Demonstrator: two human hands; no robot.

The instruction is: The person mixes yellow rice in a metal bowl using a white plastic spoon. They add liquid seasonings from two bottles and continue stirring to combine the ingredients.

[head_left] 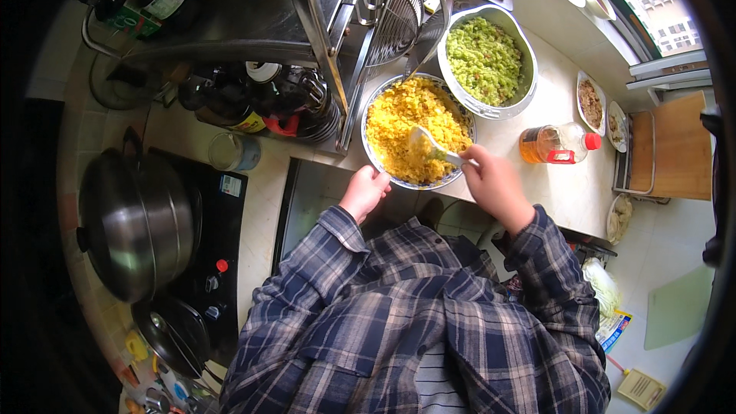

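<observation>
Two plaid sleeves (316, 249) reached forward, each ending in one bare hand. The left hand (366, 193) pinched the near-left rim of one patterned bowl (420, 185) with its thumb, its fingers curled in below; how far they went under could not be told. The right hand (494, 185) was closed round the handle of one pale spoon (424, 140), whose head lay tilted in the yellow crumbly food (406, 113) filling that bowl. The bowl stood at the counter's front edge, between the two hands and just beyond them. To the right stood one red-capped bottle (558, 146), about part full of amber liquid. Just behind the bowl and to its right, one grey basin (491, 113) held chopped green food (483, 60), making two large vessels of food side by side. Off to the left were one glass jar (228, 152) and one large lidded pot (136, 224). Farther right, two small white dishes stood near the wall, beside one wooden board (668, 146).
</observation>
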